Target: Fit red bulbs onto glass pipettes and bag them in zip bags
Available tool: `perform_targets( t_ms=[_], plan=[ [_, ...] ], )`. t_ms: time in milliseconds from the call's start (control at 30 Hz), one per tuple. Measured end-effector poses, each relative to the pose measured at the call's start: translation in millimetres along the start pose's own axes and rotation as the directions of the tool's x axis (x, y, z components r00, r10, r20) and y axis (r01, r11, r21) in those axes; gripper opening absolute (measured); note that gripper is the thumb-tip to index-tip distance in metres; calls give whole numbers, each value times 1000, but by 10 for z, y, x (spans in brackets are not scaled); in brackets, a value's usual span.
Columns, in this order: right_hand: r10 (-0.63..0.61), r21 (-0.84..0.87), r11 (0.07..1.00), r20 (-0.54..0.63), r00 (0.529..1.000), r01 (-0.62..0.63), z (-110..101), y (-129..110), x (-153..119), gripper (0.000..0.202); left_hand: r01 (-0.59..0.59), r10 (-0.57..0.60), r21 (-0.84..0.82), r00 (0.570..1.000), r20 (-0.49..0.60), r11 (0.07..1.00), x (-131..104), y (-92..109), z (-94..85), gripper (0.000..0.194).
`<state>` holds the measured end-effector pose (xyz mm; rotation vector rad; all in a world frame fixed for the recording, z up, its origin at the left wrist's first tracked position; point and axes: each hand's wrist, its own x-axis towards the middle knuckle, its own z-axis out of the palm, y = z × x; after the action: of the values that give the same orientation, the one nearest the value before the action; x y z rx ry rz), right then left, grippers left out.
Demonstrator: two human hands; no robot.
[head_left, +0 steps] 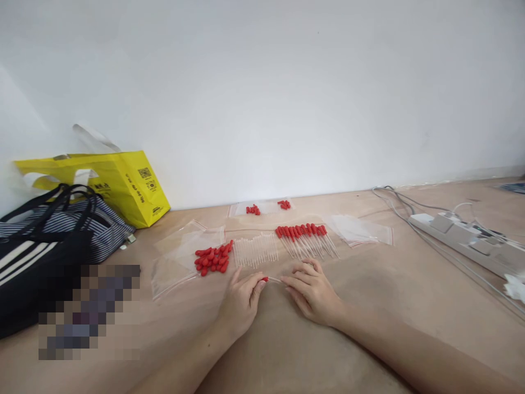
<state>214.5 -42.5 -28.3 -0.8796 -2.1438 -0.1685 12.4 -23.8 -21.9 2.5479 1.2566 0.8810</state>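
Observation:
Between thumb and fingers, my left hand (241, 298) pinches a small red rubber bulb (265, 279). My right hand (314, 293) grips a thin clear dropper tube (274, 280) that runs to the bulb; how far it sits inside is hidden by my fingers. Just beyond my left hand lies a pile of loose red bulbs (213, 258). A row of bare clear tubes (256, 249) is laid out beside that pile. To its right, several droppers (305, 238) with red bulbs on their ends lie side by side, near my right fingertips.
Clear zip bags lie at the left (172, 273) and right (361, 229). Farther back, another bag (266, 208) has small red bulbs on it. A yellow bag (135, 186) and dark striped bag (53, 262) stand left. A white power strip (463, 238) with cables lies right.

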Motion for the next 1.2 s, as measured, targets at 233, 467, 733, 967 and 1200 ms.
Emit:
perform_targets(
  t_ms=[233, 467, 733, 967, 1200],
  plan=[
    [1, 6, 1000, 17, 1000, -1, -11, -7, 1, 22, -3, 3, -1, 1000, 0, 1000, -2, -12, -5, 22],
    [23, 12, 1000, -10, 1000, -23, -7, -35, 8, 22, -26, 26, 19, 1000, 1, 999, -13, 5, -29, 21],
    [-63, -34, 997, 1, 998, 63, -23, -21, 24, 25, -107, 108, 25, 994, -16, 994, -8, 50, -64, 18],
    [-149, -89, 985, 15, 989, 150, -31, 21, 16, 28, -186, 187, 40, 982, -15, 982, -43, 104, -67, 16],
    [-116, 20, 993, -29, 993, 117, -17, -51, 49, 25, -184, 185, 29, 982, -37, 982, -41, 191, -52, 16]
  ],
)
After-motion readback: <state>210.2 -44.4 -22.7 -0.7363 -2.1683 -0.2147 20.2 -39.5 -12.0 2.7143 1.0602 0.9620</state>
